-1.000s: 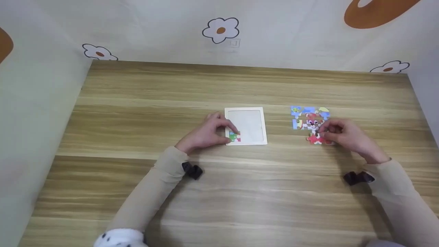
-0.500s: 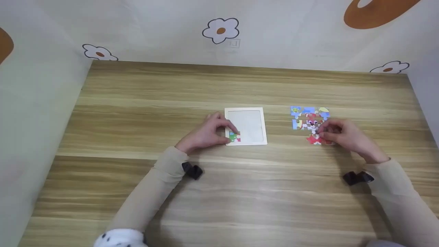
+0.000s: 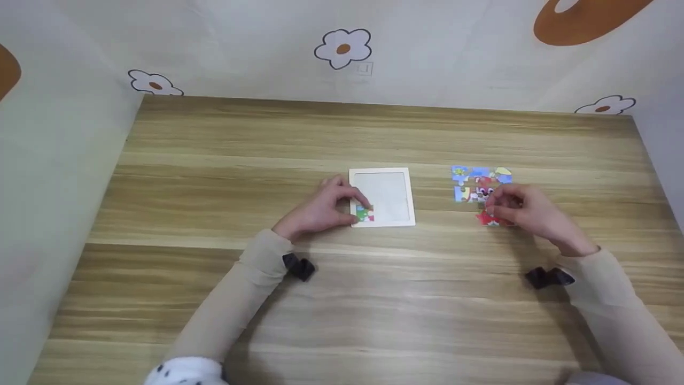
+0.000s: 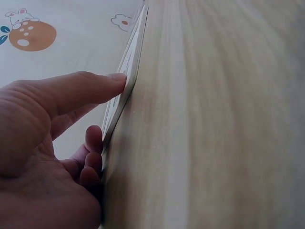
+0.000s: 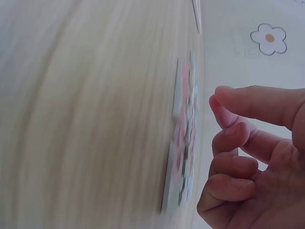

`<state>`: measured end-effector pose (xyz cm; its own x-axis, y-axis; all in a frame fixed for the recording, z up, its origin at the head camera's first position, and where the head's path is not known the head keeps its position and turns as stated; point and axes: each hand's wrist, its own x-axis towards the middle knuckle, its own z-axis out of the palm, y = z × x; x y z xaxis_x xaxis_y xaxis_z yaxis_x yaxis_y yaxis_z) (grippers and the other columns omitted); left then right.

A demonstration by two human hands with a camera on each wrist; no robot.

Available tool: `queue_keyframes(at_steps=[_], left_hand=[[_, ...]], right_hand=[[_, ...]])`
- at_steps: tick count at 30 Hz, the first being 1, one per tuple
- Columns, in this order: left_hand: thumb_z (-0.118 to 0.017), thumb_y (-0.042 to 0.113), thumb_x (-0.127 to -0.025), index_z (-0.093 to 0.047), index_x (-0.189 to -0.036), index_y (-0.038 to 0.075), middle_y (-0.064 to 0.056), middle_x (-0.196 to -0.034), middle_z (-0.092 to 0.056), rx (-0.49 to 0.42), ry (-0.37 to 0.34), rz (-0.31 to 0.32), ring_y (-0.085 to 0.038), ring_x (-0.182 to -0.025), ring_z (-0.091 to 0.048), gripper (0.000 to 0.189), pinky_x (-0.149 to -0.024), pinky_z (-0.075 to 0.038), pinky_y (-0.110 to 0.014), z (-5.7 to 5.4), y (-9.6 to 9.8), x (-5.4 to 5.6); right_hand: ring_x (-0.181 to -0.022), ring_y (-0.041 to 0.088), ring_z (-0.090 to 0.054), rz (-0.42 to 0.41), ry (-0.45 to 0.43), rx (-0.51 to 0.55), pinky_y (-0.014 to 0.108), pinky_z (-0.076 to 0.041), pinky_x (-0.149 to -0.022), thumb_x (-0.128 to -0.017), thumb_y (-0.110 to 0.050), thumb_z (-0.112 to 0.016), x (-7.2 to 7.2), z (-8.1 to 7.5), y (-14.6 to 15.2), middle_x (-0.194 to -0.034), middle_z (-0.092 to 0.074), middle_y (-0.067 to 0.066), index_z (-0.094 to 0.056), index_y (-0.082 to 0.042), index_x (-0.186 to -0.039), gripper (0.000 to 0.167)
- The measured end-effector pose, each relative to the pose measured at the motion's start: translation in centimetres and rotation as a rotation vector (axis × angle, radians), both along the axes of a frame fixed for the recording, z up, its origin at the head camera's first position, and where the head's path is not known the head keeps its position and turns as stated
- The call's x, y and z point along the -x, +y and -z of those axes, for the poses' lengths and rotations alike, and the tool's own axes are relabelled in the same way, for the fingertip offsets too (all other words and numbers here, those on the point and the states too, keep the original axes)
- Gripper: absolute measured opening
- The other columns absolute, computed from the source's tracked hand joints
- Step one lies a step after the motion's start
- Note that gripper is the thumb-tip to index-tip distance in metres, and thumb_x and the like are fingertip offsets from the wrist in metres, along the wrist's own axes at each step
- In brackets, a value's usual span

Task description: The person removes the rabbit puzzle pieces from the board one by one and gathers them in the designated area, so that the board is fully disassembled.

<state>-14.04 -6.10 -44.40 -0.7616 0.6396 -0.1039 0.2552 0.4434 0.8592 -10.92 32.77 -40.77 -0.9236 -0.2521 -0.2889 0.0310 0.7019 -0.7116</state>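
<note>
My left hand (image 3: 320, 208) rests at the left side of a shallow puzzle tray (image 3: 412, 198). Its thumb presses the rim, and its bent index finger reaches onto the green and pink puzzle piece (image 3: 364, 215) in the near left corner. In the left wrist view the thumb tip touches the tray's edge (image 4: 135, 71). My right hand (image 3: 534, 211) hovers over several loose puzzle pieces (image 3: 482, 172) and covers some of them. In the right wrist view its thumb and index fingertip meet, with nothing visible between them, and the other fingers curl.
The loose pieces lie in rough rows right of the tray, showing a red and white cartoon animal on blue. Beneath everything is a wood-grain table (image 3: 406, 299). Pale walls with a flower print (image 3: 343, 48) rise at the back and sides. A black camera mount sits at each wrist.
My right hand has shifted slightly left over the loose pieces, its fingertips now in front of the animal's face. My left hand, the tray and the piece in its corner stay put.
</note>
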Motion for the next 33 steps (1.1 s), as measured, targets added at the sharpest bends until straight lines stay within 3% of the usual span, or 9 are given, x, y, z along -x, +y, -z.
queue_keyframes(at_steps=[9, 18, 23, 33], left_hand=[[-0.073, 0.007, -0.082, -0.073, -0.104, 0.012, -0.007, -0.106, -0.048, 0.050, 0.059, -0.008, -0.026, -0.107, -0.036, 0.022, -0.092, -0.030, -0.040, -0.4, 0.1, -0.5], [-0.074, 0.008, -0.081, -0.072, -0.104, 0.012, -0.010, -0.106, -0.049, 0.088, 0.138, -0.064, -0.028, -0.106, -0.037, 0.024, -0.091, -0.030, -0.040, -0.8, -0.5, -0.2], [-0.076, 0.010, -0.081, -0.073, -0.106, 0.014, -0.009, -0.111, -0.050, 0.127, 0.106, -0.097, -0.028, -0.107, -0.035, 0.026, -0.090, -0.030, -0.039, -0.7, -0.9, 0.1], [-0.078, 0.010, -0.079, -0.073, -0.107, 0.015, -0.007, -0.110, -0.051, 0.094, 0.074, -0.092, -0.027, -0.108, -0.036, 0.028, -0.092, -0.027, -0.041, -0.1, -1.0, 0.6]], right_hand=[[-0.064, 0.009, -0.050, -0.111, 0.091, 0.187, 0.020, -0.041, -0.056, -0.086, 0.003, -0.067, 0.1, 0.5, -2.7, -0.076, -0.056, 0.005, -0.065, 0.005, -0.090, 0.005], [-0.066, 0.011, -0.044, -0.170, 0.201, 0.188, 0.021, -0.036, -0.057, -0.082, 0.001, -0.072, 0.3, 0.0, -5.1, -0.075, -0.052, 0.001, -0.068, -0.002, -0.085, 0.006], [-0.066, 0.013, -0.046, -0.195, 0.147, 0.176, 0.022, -0.037, -0.059, -0.084, -0.004, -0.072, 0.4, -0.2, -6.4, -0.074, -0.055, 0.001, -0.069, -0.004, -0.087, 0.004], [-0.084, 0.020, -0.055, -0.219, 0.050, 0.204, 0.023, -0.044, -0.073, -0.087, -0.002, -0.066, 0.9, 0.0, -9.2, -0.091, -0.064, 0.007, -0.068, -0.001, -0.096, 0.009]])
